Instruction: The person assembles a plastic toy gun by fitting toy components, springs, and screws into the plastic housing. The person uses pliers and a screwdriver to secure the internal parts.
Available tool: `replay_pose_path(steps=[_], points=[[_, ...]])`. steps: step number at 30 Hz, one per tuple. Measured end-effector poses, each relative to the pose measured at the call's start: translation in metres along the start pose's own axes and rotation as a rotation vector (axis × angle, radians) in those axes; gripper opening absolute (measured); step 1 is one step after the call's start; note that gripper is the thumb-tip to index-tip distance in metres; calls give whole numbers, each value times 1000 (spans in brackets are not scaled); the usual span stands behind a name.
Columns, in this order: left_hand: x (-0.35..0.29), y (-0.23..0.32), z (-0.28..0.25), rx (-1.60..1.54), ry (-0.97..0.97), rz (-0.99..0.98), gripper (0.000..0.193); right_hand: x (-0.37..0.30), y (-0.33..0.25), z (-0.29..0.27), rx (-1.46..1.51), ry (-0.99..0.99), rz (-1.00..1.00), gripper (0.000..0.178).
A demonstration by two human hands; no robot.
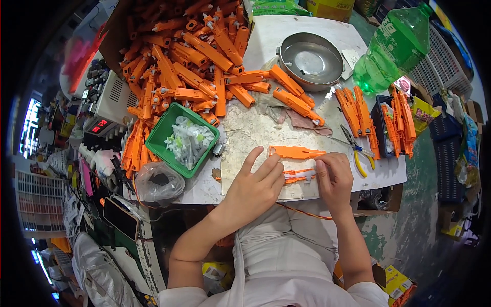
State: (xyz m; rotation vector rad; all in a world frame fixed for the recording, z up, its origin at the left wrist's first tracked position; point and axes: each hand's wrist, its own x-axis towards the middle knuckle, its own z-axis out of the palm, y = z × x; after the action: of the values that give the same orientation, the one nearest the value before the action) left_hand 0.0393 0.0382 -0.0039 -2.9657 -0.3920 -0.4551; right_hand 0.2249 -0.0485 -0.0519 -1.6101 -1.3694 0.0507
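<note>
On the worktable in front of me lie two long orange plastic shell halves. The nearer shell half (pixel 300 175) has white parts laid inside it; the farther shell half (pixel 296 152) lies parallel just beyond. My left hand (pixel 255 187) curls over the left end of the nearer one, its index finger raised and its thumb hidden. My right hand (pixel 335 176) is closed, thumb and fingertips pinched at the right ends of the two halves. Which half the right fingertips grip is partly hidden.
A large heap of orange housings (pixel 189 56) fills the far left. Around me stand a green bin (pixel 215 140) of small bagged parts, a metal bowl (pixel 312 56), a green bottle (pixel 391 46), yellow-handled pliers (pixel 356 151), a screwdriver (pixel 364 151) and a dark box (pixel 382 125) of housings.
</note>
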Motion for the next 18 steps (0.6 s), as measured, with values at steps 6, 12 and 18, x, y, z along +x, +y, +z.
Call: replay_pose_path(steps=[6, 12, 18], points=[[-7, 6, 4, -73, 66, -112, 14, -1, 0, -3, 16, -26, -9, 9], [-36, 35, 16, -98, 220, -244, 26, 5, -16, -8, -47, -224, -225, 27], [-45, 55, 31, -39, 141, -354, 41, 16, -18, 1, -79, -439, -335, 32]])
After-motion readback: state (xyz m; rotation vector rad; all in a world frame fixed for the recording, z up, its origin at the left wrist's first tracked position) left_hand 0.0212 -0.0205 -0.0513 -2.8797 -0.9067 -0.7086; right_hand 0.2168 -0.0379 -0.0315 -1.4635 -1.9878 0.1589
